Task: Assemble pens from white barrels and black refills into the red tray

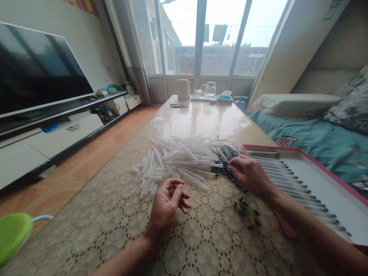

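My left hand [166,203] hovers loosely curled over the near middle of the table, its fingers slightly apart and nothing visible in them. Just beyond it lies a heap of translucent white plastic tubes [175,153]. My right hand [251,174] reaches to a pile of thin dark pointed sticks [225,153], with thumb and fingers drawn together. Whatever is between those fingertips is too small or hidden to name. Small black caps [243,205] are scattered below this hand. To its right, a red-edged box [330,170] holds a row of dark-tipped clear tubes [290,184].
The table [126,226] has a patterned cover. At its far end stand a white pitcher [183,90], a glass jug [210,90] and a tissue pack [225,98]. A teal-covered sofa [267,124] borders the right side; a green stool [14,234] is at the near left.
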Demonstrator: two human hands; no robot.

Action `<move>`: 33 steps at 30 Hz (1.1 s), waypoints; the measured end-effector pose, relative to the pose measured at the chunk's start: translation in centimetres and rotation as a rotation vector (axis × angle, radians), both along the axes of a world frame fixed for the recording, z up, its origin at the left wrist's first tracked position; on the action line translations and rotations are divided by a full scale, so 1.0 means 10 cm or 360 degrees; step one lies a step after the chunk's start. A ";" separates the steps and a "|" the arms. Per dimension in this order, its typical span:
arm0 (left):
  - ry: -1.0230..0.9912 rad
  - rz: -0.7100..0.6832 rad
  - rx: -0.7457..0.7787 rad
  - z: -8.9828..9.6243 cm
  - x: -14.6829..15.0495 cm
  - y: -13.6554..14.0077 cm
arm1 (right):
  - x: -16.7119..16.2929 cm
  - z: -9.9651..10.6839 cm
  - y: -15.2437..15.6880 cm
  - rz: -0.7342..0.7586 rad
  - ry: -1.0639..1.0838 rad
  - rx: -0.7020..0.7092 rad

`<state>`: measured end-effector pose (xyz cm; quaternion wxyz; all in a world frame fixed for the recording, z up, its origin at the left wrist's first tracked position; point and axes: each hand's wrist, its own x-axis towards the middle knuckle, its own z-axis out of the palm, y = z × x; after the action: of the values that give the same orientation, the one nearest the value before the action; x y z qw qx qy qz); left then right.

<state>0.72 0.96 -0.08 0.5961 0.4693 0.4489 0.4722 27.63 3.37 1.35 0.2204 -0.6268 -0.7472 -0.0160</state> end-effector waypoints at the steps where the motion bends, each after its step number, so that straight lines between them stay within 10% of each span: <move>1: 0.0020 0.0015 0.0005 0.00 0.00 0.00 | -0.21 -0.01 -0.08 0.0099 0.0077 -0.0093; 7: 0.0108 -0.0052 0.0052 -0.03 -0.02 -0.01 | -0.90 -0.11 -0.33 0.0069 0.0159 -0.0254; 20: 0.0893 0.0193 0.0899 -0.02 -0.08 -0.05 | -0.97 0.19 -0.75 0.0143 0.0298 -0.0216; 25: 0.0590 0.0159 0.0749 0.02 -0.07 -0.05 | -0.78 0.28 -0.70 0.0292 0.0514 -0.0197; 33: -0.0272 -0.0125 -0.0084 0.04 -0.03 -0.02 | -0.18 -0.01 -0.38 -0.0506 -0.0373 -0.0036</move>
<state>0.45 0.78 0.28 0.6624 0.4287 0.3900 0.4748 25.86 -0.43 1.20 0.1197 -0.7333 -0.6594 -0.1152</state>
